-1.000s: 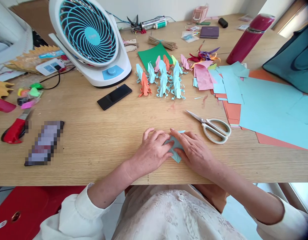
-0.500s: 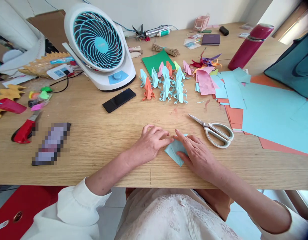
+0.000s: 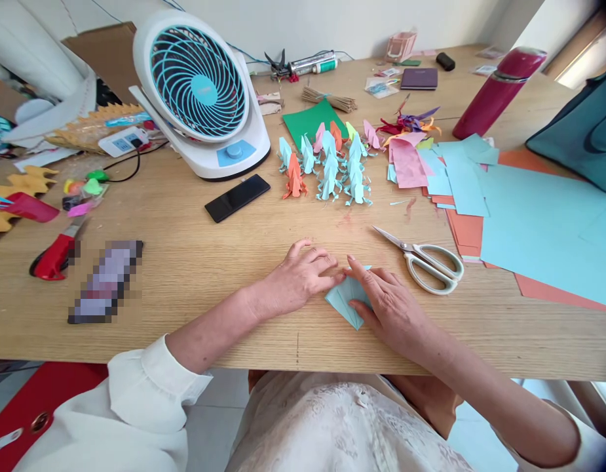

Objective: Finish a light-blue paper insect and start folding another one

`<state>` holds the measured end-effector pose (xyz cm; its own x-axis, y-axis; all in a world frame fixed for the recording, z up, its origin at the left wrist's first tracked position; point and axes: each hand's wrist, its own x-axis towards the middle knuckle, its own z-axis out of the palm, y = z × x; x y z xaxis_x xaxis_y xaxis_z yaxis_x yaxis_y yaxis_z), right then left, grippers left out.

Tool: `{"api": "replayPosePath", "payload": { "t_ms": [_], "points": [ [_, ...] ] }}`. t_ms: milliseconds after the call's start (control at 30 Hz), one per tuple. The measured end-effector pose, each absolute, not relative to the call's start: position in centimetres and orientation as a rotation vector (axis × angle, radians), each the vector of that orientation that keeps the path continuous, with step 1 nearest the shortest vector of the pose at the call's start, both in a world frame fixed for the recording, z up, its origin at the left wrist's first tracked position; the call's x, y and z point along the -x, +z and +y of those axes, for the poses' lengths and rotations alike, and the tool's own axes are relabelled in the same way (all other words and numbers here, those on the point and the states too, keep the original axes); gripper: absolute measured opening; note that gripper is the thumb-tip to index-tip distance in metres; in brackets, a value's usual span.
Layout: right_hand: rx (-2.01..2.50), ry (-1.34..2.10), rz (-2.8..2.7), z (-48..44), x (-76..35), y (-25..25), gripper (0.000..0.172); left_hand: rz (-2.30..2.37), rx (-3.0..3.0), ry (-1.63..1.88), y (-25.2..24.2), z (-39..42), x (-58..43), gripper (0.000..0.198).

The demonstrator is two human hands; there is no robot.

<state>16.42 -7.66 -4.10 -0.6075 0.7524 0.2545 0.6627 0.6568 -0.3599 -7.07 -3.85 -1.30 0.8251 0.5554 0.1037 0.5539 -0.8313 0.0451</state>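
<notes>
A small sheet of folded light-blue paper lies flat on the table near its front edge, creased and tapering to a point towards me. My right hand presses on its right side and holds it down, thumb low on the paper and index finger near the top. At the upper left edge, my left hand has its thumb and index fingertips on the paper. The other left fingers are curved and loosely apart. Scissors with pale handles lie just right of my right hand.
Several folded paper figures stand beyond my hands. Blue and orange sheets spread at the right, by a red flask. A fan, a black phone and red-handled scissors are at the left.
The whole view has shifted slightly. Both hands stay on the folded paper in nearly the same position.
</notes>
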Motion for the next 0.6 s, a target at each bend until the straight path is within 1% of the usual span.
{"api": "replayPosePath", "payload": {
  "t_ms": [233,433,600],
  "points": [
    [1.122,0.320,-2.495,-7.7,-16.4,-4.1,0.080,0.911,-2.905,0.114,-1.0,-4.0,7.6,0.046],
    [1.114,0.337,-2.492,-7.7,-16.4,-4.1,0.080,0.891,-2.892,0.125,-0.5,-4.5,7.4,0.043],
    [1.114,0.357,-2.503,-7.6,-16.5,-4.1,0.081,0.925,-2.926,0.140,-0.6,-5.2,7.5,0.046]
  ]
}}
